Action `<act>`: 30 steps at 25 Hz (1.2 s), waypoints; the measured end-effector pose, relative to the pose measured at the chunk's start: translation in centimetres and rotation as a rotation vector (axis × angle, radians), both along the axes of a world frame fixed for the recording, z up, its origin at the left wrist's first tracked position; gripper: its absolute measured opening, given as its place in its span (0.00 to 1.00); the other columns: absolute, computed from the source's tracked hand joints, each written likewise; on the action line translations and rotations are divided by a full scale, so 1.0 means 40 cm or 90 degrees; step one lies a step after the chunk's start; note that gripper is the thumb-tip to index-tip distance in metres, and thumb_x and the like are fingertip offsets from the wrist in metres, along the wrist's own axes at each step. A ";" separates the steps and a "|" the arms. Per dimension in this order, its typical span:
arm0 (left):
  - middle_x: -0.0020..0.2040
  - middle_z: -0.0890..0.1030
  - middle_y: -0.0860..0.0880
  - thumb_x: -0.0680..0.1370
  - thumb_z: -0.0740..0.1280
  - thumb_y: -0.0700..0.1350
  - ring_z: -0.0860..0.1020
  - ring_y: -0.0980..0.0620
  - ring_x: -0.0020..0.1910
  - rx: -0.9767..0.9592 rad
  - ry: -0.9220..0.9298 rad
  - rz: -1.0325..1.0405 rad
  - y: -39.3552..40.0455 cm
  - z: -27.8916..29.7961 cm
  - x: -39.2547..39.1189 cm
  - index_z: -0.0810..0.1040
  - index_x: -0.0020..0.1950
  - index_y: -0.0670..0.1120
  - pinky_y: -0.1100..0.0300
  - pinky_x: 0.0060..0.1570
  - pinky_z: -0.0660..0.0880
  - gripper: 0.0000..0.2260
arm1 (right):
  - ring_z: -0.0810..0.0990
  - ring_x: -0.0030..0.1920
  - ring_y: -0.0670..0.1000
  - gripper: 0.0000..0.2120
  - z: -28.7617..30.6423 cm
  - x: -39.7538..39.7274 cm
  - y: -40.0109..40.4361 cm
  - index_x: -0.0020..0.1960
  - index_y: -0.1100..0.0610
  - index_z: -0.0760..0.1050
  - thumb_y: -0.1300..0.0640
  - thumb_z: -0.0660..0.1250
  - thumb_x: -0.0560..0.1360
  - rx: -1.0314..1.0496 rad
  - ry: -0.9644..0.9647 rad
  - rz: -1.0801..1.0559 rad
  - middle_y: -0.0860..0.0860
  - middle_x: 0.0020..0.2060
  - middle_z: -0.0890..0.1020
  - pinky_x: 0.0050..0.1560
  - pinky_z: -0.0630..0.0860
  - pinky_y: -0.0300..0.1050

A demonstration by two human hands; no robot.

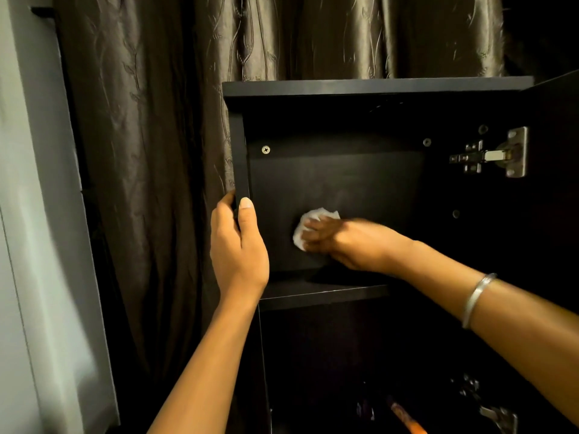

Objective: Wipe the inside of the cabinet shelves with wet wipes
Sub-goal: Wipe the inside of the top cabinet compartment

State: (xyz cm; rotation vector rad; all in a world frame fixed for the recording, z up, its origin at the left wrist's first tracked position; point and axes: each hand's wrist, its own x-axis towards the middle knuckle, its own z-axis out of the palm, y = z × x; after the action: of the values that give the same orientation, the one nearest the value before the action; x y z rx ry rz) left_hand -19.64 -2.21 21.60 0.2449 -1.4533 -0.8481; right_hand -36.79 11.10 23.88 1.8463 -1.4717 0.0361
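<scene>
Against the back panel [338, 183] of the upper compartment, 1 white wet wipe [305, 228] lies crumpled beneath the right hand [347, 242]. Its fingers [313, 233] press the wipe flat onto the dark panel, low and left of the panel's centre; motion blur hides whether they curl round it. 1 silver bangle [477, 300] circles the right forearm.

Left hand [238, 245]: clamped on the front edge of the cabinet's left side wall [242, 158], thumb on the inner face, the other fingers wrapped round the outside, out of sight.

Cabinet [376, 89]: black, with 2 compartments visible, divided by 1 shelf [322, 292]. Free panel surface remains above and to the right of the wipe, up to the top board; below, the wipe is near the shelf. 1 bright screw head [266, 149] sits at the panel's upper left corner.

Door [551, 214]: swung open at the right, carried by 2 metal hinges, the upper hinge [492, 156] fully lit, the lower hinge [498, 415] half in shadow. Objects in the lower compartment are too dark to identify.

Surroundings: 1 dark patterned curtain [156, 120] hangs behind and to the left of the cabinet; a pale wall [31, 214] borders it at far left.
</scene>
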 end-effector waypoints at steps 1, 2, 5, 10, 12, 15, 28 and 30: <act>0.50 0.78 0.52 0.84 0.55 0.56 0.77 0.57 0.46 0.002 -0.002 0.003 0.003 0.000 0.002 0.74 0.59 0.52 0.61 0.45 0.73 0.12 | 0.70 0.70 0.56 0.25 0.005 -0.015 0.027 0.66 0.59 0.76 0.72 0.66 0.71 0.023 0.024 0.007 0.57 0.68 0.75 0.74 0.58 0.42; 0.51 0.78 0.52 0.84 0.55 0.56 0.77 0.57 0.46 0.003 -0.002 0.005 0.006 0.001 0.002 0.74 0.60 0.52 0.61 0.45 0.74 0.13 | 0.68 0.72 0.55 0.26 0.022 -0.040 0.047 0.67 0.58 0.75 0.72 0.64 0.71 -0.001 0.014 -0.008 0.56 0.69 0.74 0.75 0.54 0.40; 0.50 0.78 0.52 0.84 0.55 0.55 0.78 0.57 0.46 0.013 0.001 0.008 0.008 0.002 0.000 0.75 0.61 0.51 0.60 0.45 0.75 0.13 | 0.57 0.77 0.52 0.33 0.106 -0.084 0.052 0.75 0.56 0.65 0.75 0.59 0.73 -0.255 -0.178 -0.122 0.54 0.75 0.64 0.77 0.48 0.43; 0.50 0.78 0.51 0.84 0.55 0.55 0.77 0.57 0.45 0.026 -0.006 0.007 0.015 0.005 0.005 0.75 0.60 0.52 0.63 0.43 0.71 0.12 | 0.44 0.78 0.52 0.36 -0.010 -0.024 -0.032 0.79 0.52 0.52 0.68 0.60 0.76 -0.059 -0.040 -0.142 0.52 0.79 0.53 0.77 0.39 0.50; 0.49 0.78 0.51 0.85 0.55 0.54 0.77 0.58 0.45 0.026 -0.008 0.008 0.019 0.006 0.007 0.75 0.59 0.52 0.65 0.42 0.70 0.12 | 0.42 0.77 0.49 0.29 0.011 -0.038 0.003 0.80 0.49 0.46 0.50 0.54 0.83 -0.032 0.080 -0.167 0.49 0.79 0.49 0.76 0.36 0.50; 0.50 0.78 0.51 0.85 0.55 0.54 0.77 0.58 0.45 0.027 -0.009 0.011 0.019 0.005 0.006 0.75 0.61 0.50 0.65 0.42 0.70 0.14 | 0.41 0.78 0.53 0.33 0.106 -0.055 0.010 0.80 0.52 0.40 0.39 0.46 0.82 -0.271 -0.047 -0.333 0.54 0.79 0.47 0.77 0.38 0.56; 0.51 0.79 0.48 0.84 0.55 0.56 0.77 0.54 0.46 0.020 0.000 0.005 0.011 0.002 0.001 0.75 0.61 0.50 0.58 0.45 0.74 0.14 | 0.35 0.78 0.53 0.36 0.000 0.001 -0.052 0.79 0.56 0.38 0.37 0.47 0.81 -0.100 0.026 -0.259 0.53 0.77 0.39 0.77 0.36 0.54; 0.51 0.79 0.49 0.84 0.55 0.56 0.77 0.54 0.46 0.019 -0.002 0.003 0.009 0.001 0.002 0.75 0.60 0.52 0.57 0.46 0.74 0.14 | 0.37 0.77 0.51 0.34 0.019 -0.037 -0.020 0.79 0.53 0.38 0.38 0.46 0.82 -0.024 0.140 -0.220 0.50 0.78 0.41 0.76 0.34 0.50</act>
State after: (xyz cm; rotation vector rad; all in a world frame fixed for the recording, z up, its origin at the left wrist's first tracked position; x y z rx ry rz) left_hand -19.57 -1.85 21.63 0.2725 -1.4437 -0.8661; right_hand -38.25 10.30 24.65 1.4913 -1.5983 -0.2957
